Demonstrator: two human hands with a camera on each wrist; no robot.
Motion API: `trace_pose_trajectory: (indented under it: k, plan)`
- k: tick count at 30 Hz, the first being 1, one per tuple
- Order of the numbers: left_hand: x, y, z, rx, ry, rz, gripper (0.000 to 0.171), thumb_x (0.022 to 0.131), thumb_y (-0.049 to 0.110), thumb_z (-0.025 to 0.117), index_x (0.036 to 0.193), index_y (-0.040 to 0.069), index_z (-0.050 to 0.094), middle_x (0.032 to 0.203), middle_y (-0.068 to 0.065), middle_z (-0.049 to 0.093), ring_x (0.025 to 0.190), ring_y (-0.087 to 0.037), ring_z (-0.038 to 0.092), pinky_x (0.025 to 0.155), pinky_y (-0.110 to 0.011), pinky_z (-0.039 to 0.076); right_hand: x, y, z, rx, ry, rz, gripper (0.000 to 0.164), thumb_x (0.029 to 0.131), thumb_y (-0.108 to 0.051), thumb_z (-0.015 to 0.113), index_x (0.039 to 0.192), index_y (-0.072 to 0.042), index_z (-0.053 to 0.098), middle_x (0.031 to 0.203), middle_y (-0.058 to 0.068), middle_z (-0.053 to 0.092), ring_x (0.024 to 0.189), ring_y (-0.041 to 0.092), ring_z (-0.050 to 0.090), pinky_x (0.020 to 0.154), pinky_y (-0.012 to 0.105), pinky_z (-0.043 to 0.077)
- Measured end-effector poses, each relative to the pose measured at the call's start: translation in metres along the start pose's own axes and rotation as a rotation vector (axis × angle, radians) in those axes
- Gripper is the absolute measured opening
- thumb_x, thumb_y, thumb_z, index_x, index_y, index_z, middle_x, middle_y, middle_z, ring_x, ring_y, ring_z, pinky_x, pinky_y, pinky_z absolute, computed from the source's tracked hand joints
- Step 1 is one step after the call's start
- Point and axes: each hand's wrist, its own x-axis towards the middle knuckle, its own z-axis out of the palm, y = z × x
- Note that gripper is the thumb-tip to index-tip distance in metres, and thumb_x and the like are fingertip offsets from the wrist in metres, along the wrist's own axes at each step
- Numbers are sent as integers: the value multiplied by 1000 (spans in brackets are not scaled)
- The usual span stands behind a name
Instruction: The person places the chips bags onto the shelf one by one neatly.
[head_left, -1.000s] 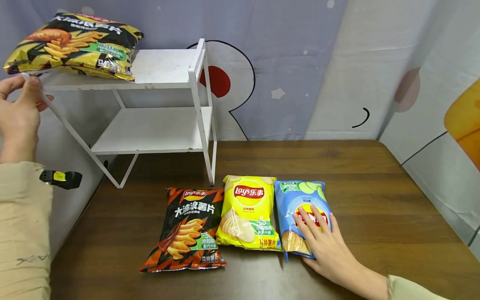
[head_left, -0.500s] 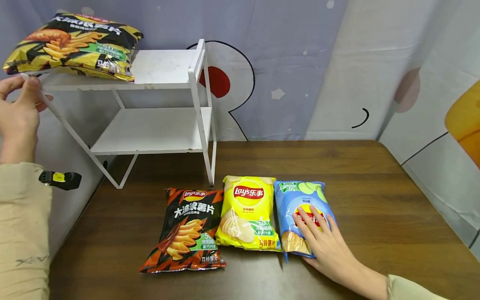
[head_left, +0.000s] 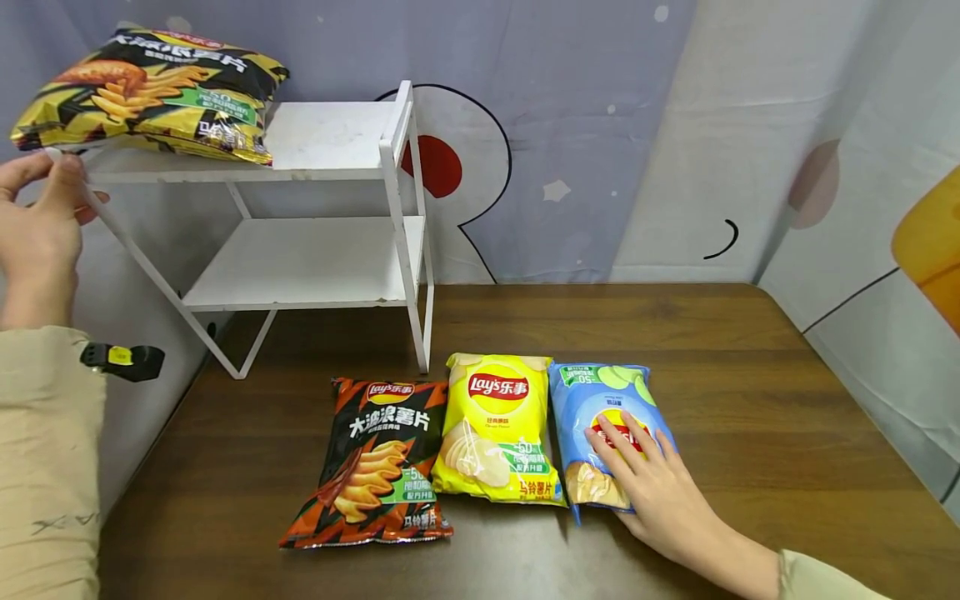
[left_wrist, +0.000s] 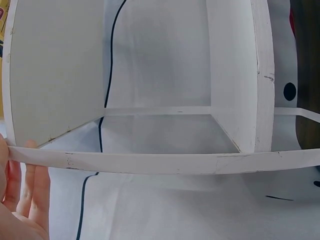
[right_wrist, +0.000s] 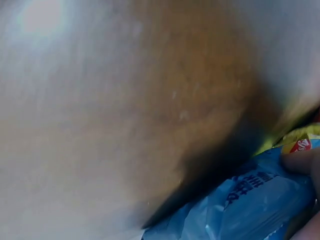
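Observation:
My left hand (head_left: 41, 217) grips the upper left frame of a white two-tier shelf rack (head_left: 322, 133). The left wrist view has its fingers curled at the end of a white bar (left_wrist: 165, 162). On the top tier, right above that hand, lies a yellow-and-black chip bag (head_left: 150, 92). Down on the table, my right hand (head_left: 660, 492) lies with spread, nearly straight fingers across the lower right of a blue chip bag (head_left: 592, 396). Its thumb is hidden in the head view. In the right wrist view two digits touch the crinkled blue wrapper.
Directly left of the blue bag lies a yellow chip bag (head_left: 498, 425). Beside that is a black-and-orange chip bag (head_left: 382, 458). The lower tier (head_left: 300, 262) of the rack is bare. A patterned curtain (head_left: 570, 142) hangs behind the brown wooden table (head_left: 750, 392).
My right hand has shifted slightly right, its thumb passing out of sight, and the blue bag's lower end has moved slightly right. The left hand keeps its grip on the rack.

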Motion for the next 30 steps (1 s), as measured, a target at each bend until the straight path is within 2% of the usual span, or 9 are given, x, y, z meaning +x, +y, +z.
trace_pose_trajectory:
  k: [2,4,5,7,10,14,17,20,30]
  plan:
    - [0,0,0,2,1,3,39,80,44,70,115,28,64,99,17,53,59,10,59,63,2,43,1,2,-2,2,-2,-6,61,92,-45,54,141,-9,45,141,11,50,132,39,38,96,63,37]
    - [-1,1,0,6,4,-3,40,79,45,70,115,28,64,98,18,53,59,10,59,68,0,45,1,4,-4,-6,-4,-11,74,75,-31,73,140,-10,46,141,12,51,132,39,39,96,62,38]
    - [-1,1,0,10,6,-8,41,79,46,69,115,28,64,98,18,54,59,10,59,72,-2,46,1,4,-5,-10,-4,-12,83,65,-23,77,140,-10,46,140,12,51,132,39,39,96,61,38]
    - [-3,3,0,23,11,-14,41,78,47,69,115,29,64,97,19,54,60,11,58,82,-6,47,1,4,-6,-22,2,-9,86,59,-14,78,139,-10,46,140,12,52,131,39,39,96,61,39]
    - [-4,4,0,42,15,-20,40,79,48,68,115,31,64,96,19,54,60,11,58,95,-11,43,0,4,-7,-20,18,2,80,62,-6,69,139,-10,46,139,13,52,131,40,39,96,61,39]
    - [-5,4,-1,58,17,-22,38,80,48,67,115,32,63,97,20,54,60,12,57,99,-13,42,1,3,-5,-21,88,-6,51,88,-7,35,137,-9,48,138,13,53,130,40,42,93,61,41]
    - [-4,3,-1,53,14,-20,40,80,48,68,116,31,64,98,20,54,61,11,57,97,-13,42,3,2,-4,-38,157,-23,55,97,-13,12,134,-7,51,136,14,55,128,40,45,91,60,43]
    - [-3,1,-1,44,9,-12,42,79,48,68,117,30,64,98,20,55,61,11,58,96,-12,43,4,2,-4,-53,190,-30,53,100,-14,11,133,-6,52,134,14,56,126,40,46,89,60,43]
    - [-3,0,2,27,5,-13,42,80,45,69,118,29,63,99,19,54,60,11,59,89,-9,45,4,5,-11,-65,185,-29,53,100,-7,9,135,-5,49,137,16,53,128,39,44,90,61,43]
